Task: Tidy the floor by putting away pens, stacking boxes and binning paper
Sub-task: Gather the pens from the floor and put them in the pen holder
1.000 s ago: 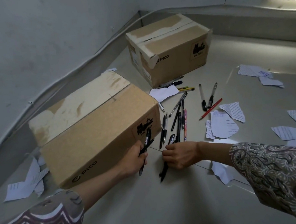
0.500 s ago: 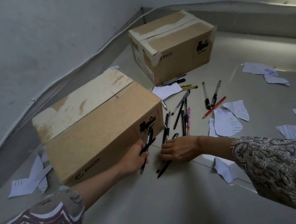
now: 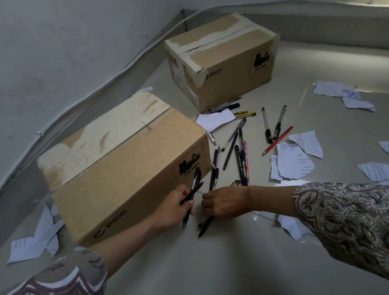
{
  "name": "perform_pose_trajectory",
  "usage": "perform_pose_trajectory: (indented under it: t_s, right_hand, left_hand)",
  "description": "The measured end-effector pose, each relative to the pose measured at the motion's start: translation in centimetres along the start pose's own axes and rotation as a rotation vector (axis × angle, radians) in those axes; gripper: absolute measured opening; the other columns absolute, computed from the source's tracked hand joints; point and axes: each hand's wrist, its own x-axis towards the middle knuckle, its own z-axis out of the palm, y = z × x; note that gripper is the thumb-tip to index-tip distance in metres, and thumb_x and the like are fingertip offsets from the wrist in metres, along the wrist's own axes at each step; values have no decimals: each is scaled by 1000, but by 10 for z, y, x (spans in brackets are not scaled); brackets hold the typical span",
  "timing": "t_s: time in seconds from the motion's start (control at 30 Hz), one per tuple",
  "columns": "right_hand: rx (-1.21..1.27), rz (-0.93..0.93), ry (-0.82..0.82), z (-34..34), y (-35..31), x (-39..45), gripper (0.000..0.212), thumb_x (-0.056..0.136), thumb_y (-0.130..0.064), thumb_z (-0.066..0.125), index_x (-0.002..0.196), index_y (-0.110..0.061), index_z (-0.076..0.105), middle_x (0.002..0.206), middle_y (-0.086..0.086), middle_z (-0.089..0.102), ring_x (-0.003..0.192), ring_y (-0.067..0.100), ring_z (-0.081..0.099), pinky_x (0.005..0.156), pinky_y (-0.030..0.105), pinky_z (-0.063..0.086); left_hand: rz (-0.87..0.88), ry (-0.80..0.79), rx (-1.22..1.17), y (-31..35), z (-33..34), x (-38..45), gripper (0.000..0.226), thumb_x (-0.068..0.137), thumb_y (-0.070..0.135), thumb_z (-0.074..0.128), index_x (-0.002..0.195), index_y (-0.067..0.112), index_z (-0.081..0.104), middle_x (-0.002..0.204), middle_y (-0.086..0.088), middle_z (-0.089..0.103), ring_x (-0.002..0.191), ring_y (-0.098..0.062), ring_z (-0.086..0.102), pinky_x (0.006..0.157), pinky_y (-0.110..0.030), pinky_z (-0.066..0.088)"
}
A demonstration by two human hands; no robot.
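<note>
Left hand (image 3: 175, 210) gripping two black pens (image 3: 192, 192) beside the near brown cardboard box (image 3: 126, 166), right hand (image 3: 223, 204) curled around another black pen (image 3: 205, 227) on the pale floor (image 3: 206, 282), loose pens (image 3: 240, 158) and torn white paper scraps (image 3: 291, 161) scattered beyond, second cardboard box (image 3: 223, 62) near the corner

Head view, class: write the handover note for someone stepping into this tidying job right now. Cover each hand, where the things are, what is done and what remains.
Left hand: grips black pens beside the near box.
Right hand: knuckles up, closed on a black pen on the floor.
Loose pens lie between the boxes; a red pen lies by the torn paper.
The far box stands apart in the corner.
Done: a few pens gathered.
Left: the remaining pens, stacking the boxes, binning all the paper. No bin or pen holder is in view.
</note>
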Motion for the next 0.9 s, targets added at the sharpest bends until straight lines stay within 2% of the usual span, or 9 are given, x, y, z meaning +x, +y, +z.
perform_pose_trajectory:
  t_s: [0.07, 0.13, 0.27, 0.37, 0.43, 0.5, 0.63, 0.8, 0.9]
  right_hand:
    - [-25, -20, 12, -4, 1, -1, 26, 93, 0, 37, 115, 2, 52, 110, 17, 56, 103, 29, 48, 95, 37, 40]
    - [-51, -7, 65, -5, 7, -8, 24, 93, -1, 39, 111, 1, 53, 106, 15, 58, 99, 27, 51, 92, 35, 42]
    - [-79, 99, 96, -7, 30, -32, 24, 92, -4, 42, 111, 1, 57, 110, 13, 58, 101, 24, 50, 92, 34, 44]
    - [-13, 228, 181, -14, 50, -57, 17, 80, -5, 66, 96, 0, 66, 96, 10, 61, 88, 22, 54, 77, 30, 47]
    - [58, 346, 167, -18, 61, -73, 12, 86, -2, 57, 94, -1, 65, 91, 10, 60, 86, 22, 52, 73, 31, 43]
    - [135, 437, 168, -18, 73, -90, 18, 93, -5, 45, 100, -3, 62, 96, 10, 57, 90, 22, 48, 75, 28, 36]
    - [438, 703, 287, -28, 102, -133, 15, 93, -13, 51, 99, -2, 60, 97, 10, 56, 88, 21, 50, 73, 29, 41]
    - [853, 990, 598, -54, 133, -184, 12, 87, -14, 63, 81, -4, 60, 72, 4, 58, 64, 16, 54, 60, 25, 41]
    - [1127, 1008, 812, -83, 145, -212, 11, 84, -9, 65, 75, -11, 59, 64, -2, 60, 55, 6, 57, 55, 17, 46]
  left_hand:
    - [21, 3, 3, 2, 0, 1, 10, 95, 7, 46, 87, 14, 47, 73, 2, 62, 56, 2, 50, 53, -17, 38]
    - [24, -1, -6, 4, -2, 3, 15, 93, 6, 47, 84, 18, 48, 76, 1, 61, 53, 3, 48, 53, -20, 36]
    - [-5, 7, -101, 13, -4, 12, 20, 90, 6, 52, 79, 22, 47, 98, -10, 60, 91, -17, 52, 79, -29, 41]
    - [40, -29, -180, 30, -1, 24, 22, 91, 2, 47, 83, 22, 47, 84, -1, 57, 79, -11, 53, 63, -8, 43]
    - [67, -38, -235, 44, 3, 36, 23, 91, 0, 45, 83, 21, 47, 74, 2, 54, 69, -9, 50, 49, -4, 38]
    - [95, -46, -290, 59, 9, 50, 19, 93, 4, 43, 83, 20, 47, 67, 3, 52, 65, -11, 49, 51, -8, 39]
    - [148, -16, -323, 91, 16, 86, 19, 100, 22, 38, 83, 19, 46, 64, 7, 53, 65, -12, 51, 59, -23, 38]
    - [235, -22, -337, 142, 0, 124, 28, 100, 15, 37, 76, 14, 51, 68, 1, 57, 61, -9, 57, 48, -17, 45]
    - [237, -45, -401, 182, -17, 132, 24, 99, 14, 41, 81, 8, 56, 76, -4, 57, 71, -12, 57, 51, -17, 48]
